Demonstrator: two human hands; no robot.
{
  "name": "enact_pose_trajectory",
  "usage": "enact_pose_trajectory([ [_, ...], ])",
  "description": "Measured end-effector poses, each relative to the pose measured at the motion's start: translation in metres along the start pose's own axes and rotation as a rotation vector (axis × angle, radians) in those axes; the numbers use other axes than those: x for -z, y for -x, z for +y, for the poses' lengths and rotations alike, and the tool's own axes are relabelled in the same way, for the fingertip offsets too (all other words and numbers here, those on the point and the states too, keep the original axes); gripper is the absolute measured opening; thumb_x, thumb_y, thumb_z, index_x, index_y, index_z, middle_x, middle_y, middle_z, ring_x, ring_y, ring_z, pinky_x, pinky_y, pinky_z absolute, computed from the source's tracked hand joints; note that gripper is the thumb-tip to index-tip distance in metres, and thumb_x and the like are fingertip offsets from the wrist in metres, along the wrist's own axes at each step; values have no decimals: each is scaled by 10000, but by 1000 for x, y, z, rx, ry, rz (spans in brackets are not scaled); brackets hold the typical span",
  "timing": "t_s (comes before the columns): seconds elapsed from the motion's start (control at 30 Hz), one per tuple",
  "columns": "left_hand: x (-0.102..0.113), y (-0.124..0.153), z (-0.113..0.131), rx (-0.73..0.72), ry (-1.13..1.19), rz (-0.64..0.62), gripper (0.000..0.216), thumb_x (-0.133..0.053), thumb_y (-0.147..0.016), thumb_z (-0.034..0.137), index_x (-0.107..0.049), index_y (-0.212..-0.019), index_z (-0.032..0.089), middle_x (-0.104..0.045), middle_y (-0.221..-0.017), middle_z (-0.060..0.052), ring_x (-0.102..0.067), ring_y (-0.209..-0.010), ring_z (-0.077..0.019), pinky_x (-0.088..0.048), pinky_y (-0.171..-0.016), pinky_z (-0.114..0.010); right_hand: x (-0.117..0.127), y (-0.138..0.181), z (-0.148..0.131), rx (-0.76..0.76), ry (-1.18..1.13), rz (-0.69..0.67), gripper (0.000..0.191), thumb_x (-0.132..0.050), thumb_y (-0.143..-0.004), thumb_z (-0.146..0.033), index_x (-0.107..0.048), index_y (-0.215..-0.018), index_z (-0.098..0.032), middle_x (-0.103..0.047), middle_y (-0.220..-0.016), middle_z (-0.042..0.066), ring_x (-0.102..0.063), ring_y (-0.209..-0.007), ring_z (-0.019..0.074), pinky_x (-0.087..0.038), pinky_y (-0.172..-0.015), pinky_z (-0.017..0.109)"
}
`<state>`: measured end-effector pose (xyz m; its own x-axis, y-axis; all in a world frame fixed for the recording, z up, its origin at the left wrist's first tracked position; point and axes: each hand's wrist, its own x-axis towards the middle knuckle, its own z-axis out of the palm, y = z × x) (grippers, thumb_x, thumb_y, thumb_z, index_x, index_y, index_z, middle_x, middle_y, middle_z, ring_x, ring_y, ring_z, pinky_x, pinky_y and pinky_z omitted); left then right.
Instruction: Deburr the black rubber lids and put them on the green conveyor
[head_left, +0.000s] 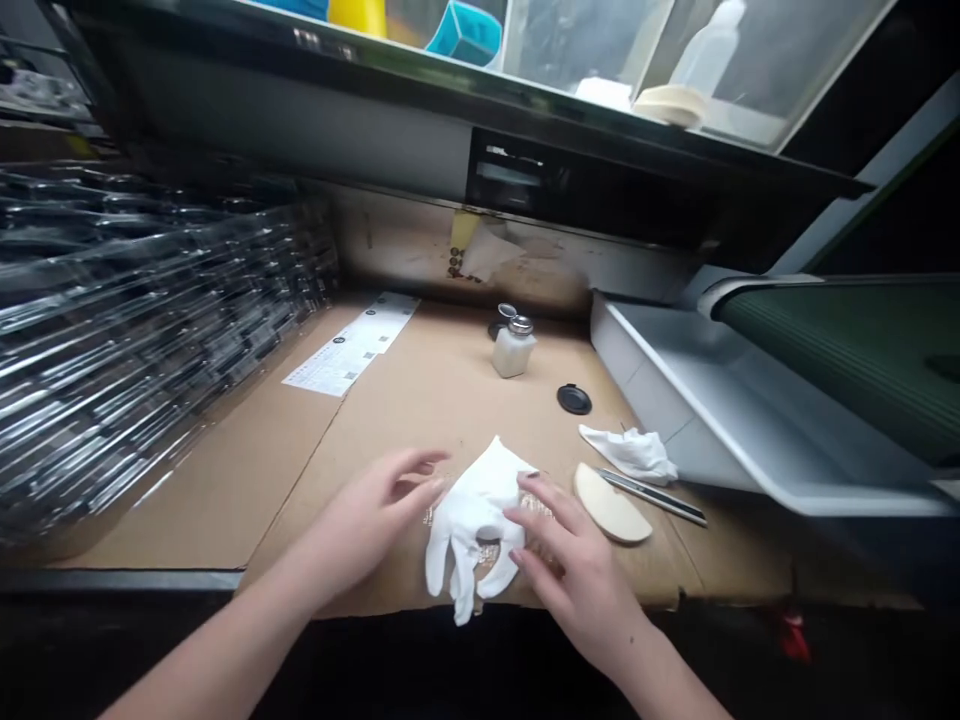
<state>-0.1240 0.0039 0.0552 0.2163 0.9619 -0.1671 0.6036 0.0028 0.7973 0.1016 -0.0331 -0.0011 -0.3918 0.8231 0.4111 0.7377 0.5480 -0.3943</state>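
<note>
A white glove lies spread near the front edge of the cardboard-covered bench, its fingers pointing toward me. My left hand hovers at the glove's left side, fingers apart and curved, holding nothing. On the other side, my right hand has its fingers spread, with the fingertips at the glove's right edge; I cannot tell whether they press on it. Beside my right hand rest a cream half-round pad, a utility knife and a crumpled white cloth.
Stacks of clear plastic trays fill the left side. A pump bottle, a black round lid and printed paper sheets lie on the cardboard. At right stand a grey bin and a green conveyor belt.
</note>
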Motion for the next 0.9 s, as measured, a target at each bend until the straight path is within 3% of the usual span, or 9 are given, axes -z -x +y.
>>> enact_pose_trajectory([
  [0.13,-32,-61,15,-24,-125,-64,475,-606,-758,367,-513,-1182,174,-615,-1093,-102,-561,-1018,-270,-415,-894,-481,8,25,3,-40,-44,10,261,-456,-840,-138,-556,-1061,-234,-525,-1198,70,-488,-1115,210,-474,-912,387],
  [0.27,-52,-83,35,-14,-77,-110,326,-572,-806,301,-546,-1099,160,-598,-1061,-77,-574,-947,-223,-448,-834,-474,12,41,7,-15,-67,45,274,-464,-813,-115,-572,-1040,-224,-552,-1162,80,-526,-1074,212,-498,-882,364],
  [0.37,-49,-68,56,-48,119,-152,311,-575,-783,279,-567,-1079,182,-628,-912,-52,-604,-810,-201,-485,-741,-392,17,44,16,-77,-112,100,307,-481,-810,-148,-569,-1085,-252,-542,-1200,72,-519,-1109,226,-488,-905,377],
  [0.47,-43,-41,73,-116,386,-129,353,-502,-811,319,-507,-1155,240,-620,-1015,-54,-614,-807,-184,-494,-670,-298,18,35,24,-231,-289,166,471,-536,-818,-263,-426,-1275,-288,-437,-1342,70,-418,-1233,252,-424,-982,425],
  [0.57,-45,-17,79,-115,715,-3,388,-510,-819,298,-440,-1201,283,-598,-1068,-49,-613,-795,-150,-499,-658,-255,19,12,25,-309,-654,209,660,-576,-806,-372,-255,-1373,-267,-403,-1372,94,-399,-1251,249,-404,-998,410],
  [0.67,-50,-6,78,-27,1147,193,372,-617,-748,174,-534,-1089,295,-631,-904,-10,-605,-723,-119,-513,-645,-229,20,-15,19,-288,-886,99,518,-515,-843,-405,-349,-1298,-224,-536,-1237,93,-550,-1095,219,-484,-893,341],
  [0.73,-51,-2,73,23,1260,344,348,-644,-714,121,-580,-1010,293,-633,-831,11,-604,-721,-112,-520,-644,-206,21,-31,16,-285,-836,-16,375,-417,-890,-390,-417,-1206,-188,-612,-1099,83,-620,-948,190,-524,-779,298],
  [0.8,-50,2,61,70,1252,463,366,-652,-704,109,-586,-997,318,-638,-887,26,-612,-786,-122,-528,-663,-199,20,-43,17,-308,-712,-69,323,-373,-903,-349,-438,-1163,-169,-638,-1006,74,-637,-854,174,-528,-694,276],
  [0.9,-45,16,20,173,1199,483,410,-657,-715,175,-559,-1052,387,-615,-1048,56,-600,-941,-167,-544,-721,-247,13,-60,26,-325,-521,-73,302,-498,-826,-272,-505,-1120,-204,-641,-939,45,-623,-840,187,-505,-697,298],
])
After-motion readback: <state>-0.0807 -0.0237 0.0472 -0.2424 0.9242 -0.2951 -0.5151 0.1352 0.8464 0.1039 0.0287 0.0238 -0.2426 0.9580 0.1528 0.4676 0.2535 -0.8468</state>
